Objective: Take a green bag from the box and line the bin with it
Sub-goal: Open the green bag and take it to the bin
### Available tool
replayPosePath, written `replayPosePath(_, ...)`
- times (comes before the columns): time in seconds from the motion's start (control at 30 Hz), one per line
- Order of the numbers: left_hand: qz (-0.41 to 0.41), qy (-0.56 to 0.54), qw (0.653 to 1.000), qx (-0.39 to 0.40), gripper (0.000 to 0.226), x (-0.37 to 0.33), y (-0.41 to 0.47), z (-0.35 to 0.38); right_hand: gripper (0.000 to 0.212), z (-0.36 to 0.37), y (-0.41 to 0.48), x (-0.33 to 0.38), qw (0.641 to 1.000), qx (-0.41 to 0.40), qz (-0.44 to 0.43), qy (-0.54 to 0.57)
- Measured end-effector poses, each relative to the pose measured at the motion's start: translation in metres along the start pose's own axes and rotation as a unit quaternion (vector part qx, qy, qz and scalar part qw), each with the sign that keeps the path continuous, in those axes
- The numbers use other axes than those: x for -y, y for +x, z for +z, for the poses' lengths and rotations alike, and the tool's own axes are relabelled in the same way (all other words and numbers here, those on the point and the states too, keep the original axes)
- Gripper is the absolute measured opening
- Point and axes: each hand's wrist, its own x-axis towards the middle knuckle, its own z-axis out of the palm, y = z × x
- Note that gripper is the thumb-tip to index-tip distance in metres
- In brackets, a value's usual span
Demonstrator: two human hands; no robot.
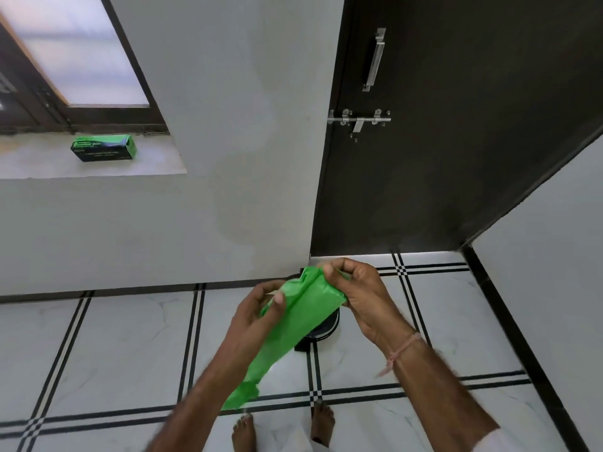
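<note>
A green plastic bag [293,324], still folded into a long strip, hangs slanting down to the left between my hands. My left hand [257,316] pinches its upper left edge with thumb and fingers. My right hand [355,293] grips the top corner of the bag. Below and behind the bag, a dark round bin [323,331] stands on the floor, mostly hidden by the bag and hands. The green bag box [103,147] lies on the windowsill at the far left, well away from my hands.
A dark door [456,141] with a metal latch and handle stands behind the bin. A grey wall with a window fills the left. White marble floor tiles [114,347] with black stripes lie below. My bare feet show at the bottom.
</note>
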Motion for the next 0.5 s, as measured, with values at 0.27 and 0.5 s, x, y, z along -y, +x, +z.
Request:
replayPosePath(0.27, -0.02, -0.248, 0.967, -0.057, 0.025, -0.017, 0.02, 0.038, 0.013, -0.024, 0.01, 0.006, 0.994, 0.08, -0.058, -0.038)
replayPosePath(0.5, -0.021, -0.255, 0.964, -0.076, 0.036, -0.02, 0.024, 0.053, 0.027, -0.032, 0.009, 0.011, 0.995, 0.078, -0.062, -0.026)
